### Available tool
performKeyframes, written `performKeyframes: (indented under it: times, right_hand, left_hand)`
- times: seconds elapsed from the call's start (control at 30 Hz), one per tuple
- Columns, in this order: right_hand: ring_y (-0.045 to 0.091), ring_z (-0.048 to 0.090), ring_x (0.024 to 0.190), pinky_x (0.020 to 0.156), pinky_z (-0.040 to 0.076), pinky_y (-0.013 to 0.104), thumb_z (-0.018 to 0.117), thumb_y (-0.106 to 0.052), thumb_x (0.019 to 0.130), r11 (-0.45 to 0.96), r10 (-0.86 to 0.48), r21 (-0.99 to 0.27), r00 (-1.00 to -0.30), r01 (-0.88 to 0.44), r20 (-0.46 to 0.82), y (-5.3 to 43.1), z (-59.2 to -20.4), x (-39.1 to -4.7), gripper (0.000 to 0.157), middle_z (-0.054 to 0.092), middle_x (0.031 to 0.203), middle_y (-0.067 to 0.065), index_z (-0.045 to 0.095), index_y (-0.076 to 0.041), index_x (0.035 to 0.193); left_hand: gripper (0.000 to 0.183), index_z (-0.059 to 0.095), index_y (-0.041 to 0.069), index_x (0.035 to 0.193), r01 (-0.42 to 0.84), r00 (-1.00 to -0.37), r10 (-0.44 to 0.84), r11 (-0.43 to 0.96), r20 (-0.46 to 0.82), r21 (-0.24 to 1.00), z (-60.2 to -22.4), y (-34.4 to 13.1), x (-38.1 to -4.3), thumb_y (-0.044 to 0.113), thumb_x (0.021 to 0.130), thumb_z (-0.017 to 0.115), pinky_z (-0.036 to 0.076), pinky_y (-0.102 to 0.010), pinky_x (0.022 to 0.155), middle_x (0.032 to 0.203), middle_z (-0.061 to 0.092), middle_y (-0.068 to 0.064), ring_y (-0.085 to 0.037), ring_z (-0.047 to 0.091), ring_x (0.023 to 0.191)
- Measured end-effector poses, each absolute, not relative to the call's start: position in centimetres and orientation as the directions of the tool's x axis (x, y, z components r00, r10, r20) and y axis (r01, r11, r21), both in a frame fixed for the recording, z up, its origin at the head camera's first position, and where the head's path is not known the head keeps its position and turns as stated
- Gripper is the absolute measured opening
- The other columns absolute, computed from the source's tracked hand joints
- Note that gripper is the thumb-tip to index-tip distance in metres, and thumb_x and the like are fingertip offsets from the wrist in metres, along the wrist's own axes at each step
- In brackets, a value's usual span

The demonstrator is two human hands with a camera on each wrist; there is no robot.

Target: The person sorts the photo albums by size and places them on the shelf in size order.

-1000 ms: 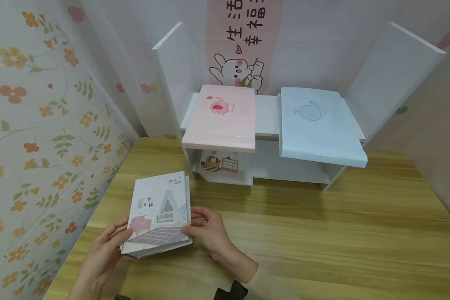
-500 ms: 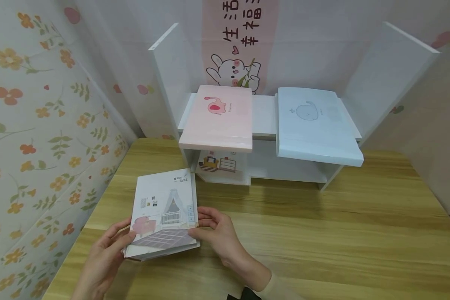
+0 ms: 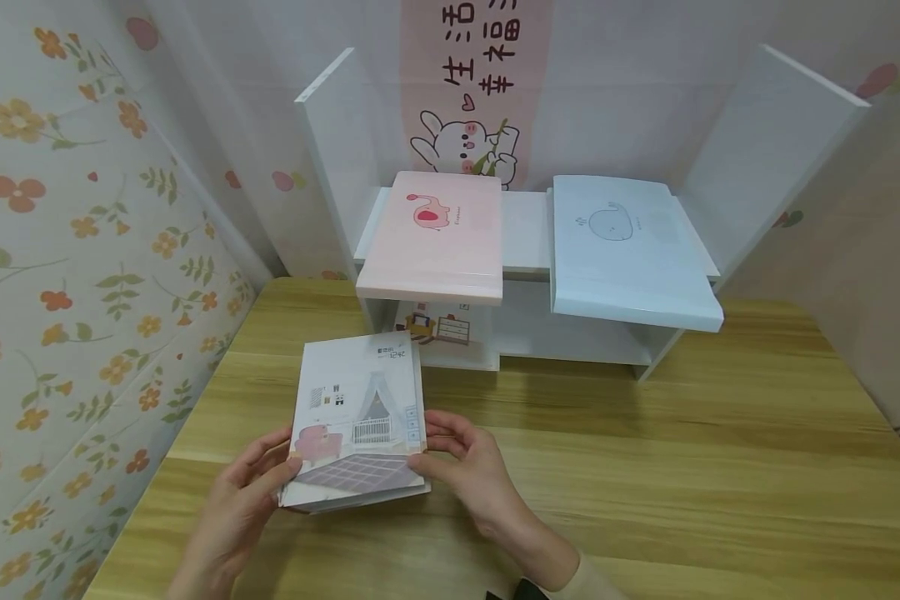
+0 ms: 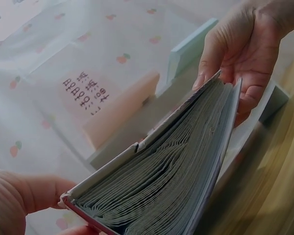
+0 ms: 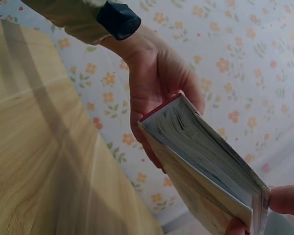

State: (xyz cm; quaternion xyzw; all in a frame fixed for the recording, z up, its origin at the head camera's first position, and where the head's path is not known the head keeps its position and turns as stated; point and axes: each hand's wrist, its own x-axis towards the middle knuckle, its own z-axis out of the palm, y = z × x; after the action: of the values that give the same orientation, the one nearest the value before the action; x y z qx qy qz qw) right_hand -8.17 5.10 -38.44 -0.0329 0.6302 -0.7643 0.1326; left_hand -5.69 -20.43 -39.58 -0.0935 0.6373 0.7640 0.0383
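A thick white photo album (image 3: 356, 417) with a crib and pink armchair on its cover is held off the table between both hands. My left hand (image 3: 243, 492) grips its left side, thumb on the cover. On the opposite side my right hand (image 3: 480, 475) pinches the edge, thumb on top and fingers beneath. The left wrist view shows the album's many page edges (image 4: 166, 166), slightly fanned between the covers. A red spine (image 5: 159, 107) appears beside the left palm in the right wrist view.
A white desktop shelf (image 3: 570, 329) stands at the back of the wooden table (image 3: 645, 483). A pink elephant album (image 3: 435, 250) and a pale blue whale album (image 3: 630, 258) lie on its upper board, overhanging the front. Another illustrated album (image 3: 450, 337) lies on the lower level. Flowered cloth (image 3: 82, 333) hangs at left.
Both hands have carried the white album to the right, slightly nearer the shelf, keeping the same hold. The head view has shifted a little; the shelf and its albums stay put.
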Motion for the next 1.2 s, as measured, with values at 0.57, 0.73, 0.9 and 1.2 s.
performKeyframes:
  times: [0.57,0.73,0.9,1.2]
  right_hand:
    - [0.022,0.056,0.099,0.076,0.049,0.02,0.07,0.004,0.078,-0.161,-0.192,-0.972,-0.972,0.169,-0.137,8.1,-38.0,-7.8,0.054,0.057,0.115,0.018,0.047,0.01,0.127]
    - [0.022,0.056,0.099,0.076,0.05,0.021,0.07,0.004,0.078,-0.176,-0.174,-0.969,-0.974,0.174,-0.143,8.8,-38.0,-7.7,0.055,0.057,0.116,0.018,0.047,0.01,0.127]
    - [0.023,0.055,0.099,0.077,0.05,0.021,0.071,0.004,0.078,-0.179,-0.151,-0.968,-0.977,0.175,-0.148,9.4,-37.8,-7.6,0.054,0.057,0.118,0.018,0.048,0.01,0.127]
    - [0.023,0.055,0.101,0.079,0.05,0.022,0.071,0.006,0.075,-0.172,-0.12,-0.967,-0.978,0.19,-0.171,10.6,-37.7,-7.4,0.055,0.056,0.119,0.018,0.049,0.007,0.127]
  left_hand:
    - [0.037,0.066,0.023,0.111,-0.187,-0.979,-0.047,-0.155,-0.196,0.97,-38.8,-17.2,-6.3,-0.003,0.085,0.061,0.052,-0.028,0.068,0.109,0.063,0.0,-0.016,0.058,0.095]
    - [0.036,0.065,0.023,0.112,-0.202,-0.977,-0.041,-0.151,-0.21,0.968,-38.7,-16.4,-6.5,-0.001,0.085,0.062,0.052,-0.028,0.07,0.111,0.063,0.001,-0.016,0.057,0.098]
    - [0.036,0.064,0.018,0.115,-0.198,-0.978,-0.031,-0.148,-0.204,0.969,-38.5,-15.7,-6.6,-0.001,0.085,0.062,0.051,-0.028,0.072,0.114,0.062,0.0,-0.017,0.057,0.1]
    - [0.038,0.062,0.014,0.118,-0.191,-0.981,0.002,-0.14,-0.193,0.972,-38.1,-14.6,-6.9,-0.002,0.083,0.063,0.051,-0.028,0.071,0.113,0.062,-0.002,-0.017,0.058,0.099]
